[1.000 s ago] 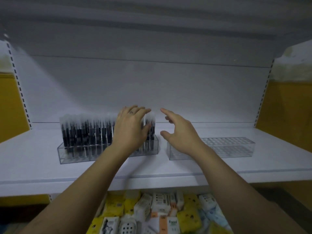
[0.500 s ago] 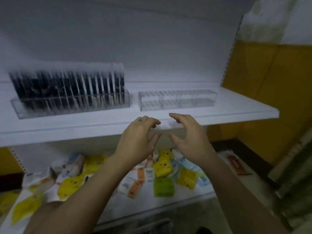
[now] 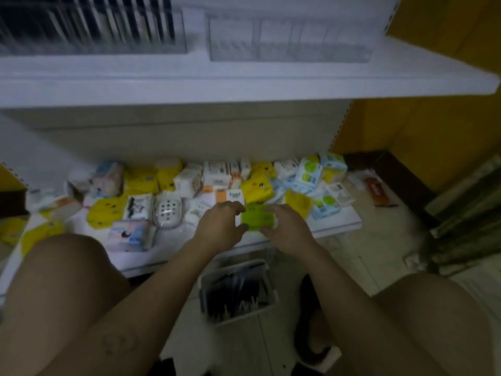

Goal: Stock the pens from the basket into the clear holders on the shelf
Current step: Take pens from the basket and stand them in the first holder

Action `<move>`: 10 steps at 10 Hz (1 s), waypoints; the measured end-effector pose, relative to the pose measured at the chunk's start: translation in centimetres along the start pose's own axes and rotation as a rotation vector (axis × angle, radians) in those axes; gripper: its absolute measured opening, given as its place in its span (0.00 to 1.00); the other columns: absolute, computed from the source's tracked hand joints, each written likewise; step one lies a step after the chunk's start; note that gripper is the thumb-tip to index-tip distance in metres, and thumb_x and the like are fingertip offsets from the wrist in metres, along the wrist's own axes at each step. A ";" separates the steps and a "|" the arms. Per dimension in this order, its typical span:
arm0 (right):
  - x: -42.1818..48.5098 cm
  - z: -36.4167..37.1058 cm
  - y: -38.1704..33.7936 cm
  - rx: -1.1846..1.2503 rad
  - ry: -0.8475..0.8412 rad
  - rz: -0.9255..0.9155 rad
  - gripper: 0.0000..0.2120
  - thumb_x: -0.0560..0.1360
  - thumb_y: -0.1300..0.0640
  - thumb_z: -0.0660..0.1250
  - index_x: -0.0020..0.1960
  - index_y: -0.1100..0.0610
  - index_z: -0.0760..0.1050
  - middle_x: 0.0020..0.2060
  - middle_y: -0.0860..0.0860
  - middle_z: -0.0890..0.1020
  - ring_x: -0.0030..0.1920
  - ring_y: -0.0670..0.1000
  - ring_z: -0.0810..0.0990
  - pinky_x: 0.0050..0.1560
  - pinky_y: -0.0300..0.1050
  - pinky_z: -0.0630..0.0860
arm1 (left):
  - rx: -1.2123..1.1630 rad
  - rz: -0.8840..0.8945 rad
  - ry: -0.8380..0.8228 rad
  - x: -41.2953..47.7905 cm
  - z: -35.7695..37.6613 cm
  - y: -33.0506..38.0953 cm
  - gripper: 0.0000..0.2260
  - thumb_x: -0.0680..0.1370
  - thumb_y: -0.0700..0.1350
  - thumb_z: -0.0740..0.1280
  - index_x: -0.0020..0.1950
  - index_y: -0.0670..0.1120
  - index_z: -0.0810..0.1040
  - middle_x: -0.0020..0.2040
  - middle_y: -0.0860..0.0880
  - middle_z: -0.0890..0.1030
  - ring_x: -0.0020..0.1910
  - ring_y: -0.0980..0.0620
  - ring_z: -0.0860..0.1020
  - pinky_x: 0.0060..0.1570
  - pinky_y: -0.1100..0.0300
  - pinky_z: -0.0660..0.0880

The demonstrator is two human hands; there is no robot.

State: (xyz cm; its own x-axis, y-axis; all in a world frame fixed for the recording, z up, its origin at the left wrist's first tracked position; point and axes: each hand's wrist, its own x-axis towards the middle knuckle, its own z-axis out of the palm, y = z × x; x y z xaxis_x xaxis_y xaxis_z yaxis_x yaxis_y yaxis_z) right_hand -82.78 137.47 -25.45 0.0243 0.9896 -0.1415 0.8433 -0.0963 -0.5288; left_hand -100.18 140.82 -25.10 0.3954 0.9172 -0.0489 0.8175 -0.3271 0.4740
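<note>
Lying in the basket on the floor, the pens are a dark, blurred bundle. As far as can be made out, their long axes run roughly from 12 to 6 o'clock, with pale ends towards 6.

The basket sits between the person's bent knees, low in the view. It is at 6 o'clock from both hands, in the gap under the two forearms. The left hand and right hand hang side by side above it at 12 o'clock. Their fingers are loosely curved, the palms turn towards each other, and neither hand grips anything.

A green packet shows between the hands. It appears to lie behind them on the lower shelf among other small packets. Whether a fingertip touches it cannot be told.

The basket is about evenly placed between the hands, perhaps slightly nearer the left. My judgement is that the next reach goes straight back and down towards 6, and that the pens are best taken across their length.

On the upper shelf, the holder at 11 o'clock is packed with dark pens. The holder at 12 to 1 o'clock looks empty, so that is probably where the next handful goes.
</note>
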 end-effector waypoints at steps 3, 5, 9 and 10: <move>4.1 10.4 7.8 -0.013 -0.411 0.237 0.18 0.76 0.55 0.66 0.65 0.58 0.73 0.60 0.59 0.78 0.63 0.60 0.75 0.62 0.51 0.72 | -0.073 -0.268 -0.385 0.3 10.7 -5.6 0.15 0.76 0.50 0.67 0.58 0.44 0.77 0.55 0.45 0.80 0.55 0.44 0.78 0.55 0.54 0.75; 5.0 17.4 13.1 -0.040 -0.658 0.321 0.08 0.78 0.59 0.62 0.40 0.55 0.72 0.37 0.53 0.73 0.36 0.51 0.72 0.38 0.44 0.73 | -0.085 -0.447 -0.613 -0.9 19.6 -9.9 0.13 0.77 0.51 0.64 0.56 0.45 0.78 0.53 0.46 0.79 0.54 0.47 0.77 0.57 0.57 0.72; 5.7 24.6 16.8 0.269 -0.730 0.549 0.17 0.79 0.51 0.62 0.63 0.59 0.74 0.55 0.58 0.79 0.46 0.56 0.81 0.43 0.50 0.83 | -0.238 -0.641 -0.721 -2.4 27.5 -12.1 0.12 0.79 0.46 0.63 0.60 0.42 0.75 0.53 0.44 0.75 0.48 0.50 0.73 0.41 0.65 0.70; 5.9 25.6 17.3 0.335 -0.762 0.612 0.16 0.80 0.54 0.62 0.62 0.63 0.73 0.53 0.60 0.80 0.48 0.58 0.82 0.38 0.47 0.81 | -0.290 -0.661 -0.711 -2.5 29.2 -11.9 0.15 0.80 0.44 0.64 0.65 0.42 0.72 0.58 0.44 0.74 0.55 0.47 0.74 0.48 0.62 0.69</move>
State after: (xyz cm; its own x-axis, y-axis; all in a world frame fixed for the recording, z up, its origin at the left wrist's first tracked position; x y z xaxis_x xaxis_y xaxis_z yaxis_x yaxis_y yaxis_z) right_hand -81.78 138.94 -56.92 -0.0464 0.4422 -0.8957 0.6054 -0.7008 -0.3773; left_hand -98.64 135.81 -56.25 0.1356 0.5158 -0.8459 0.8672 0.3511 0.3531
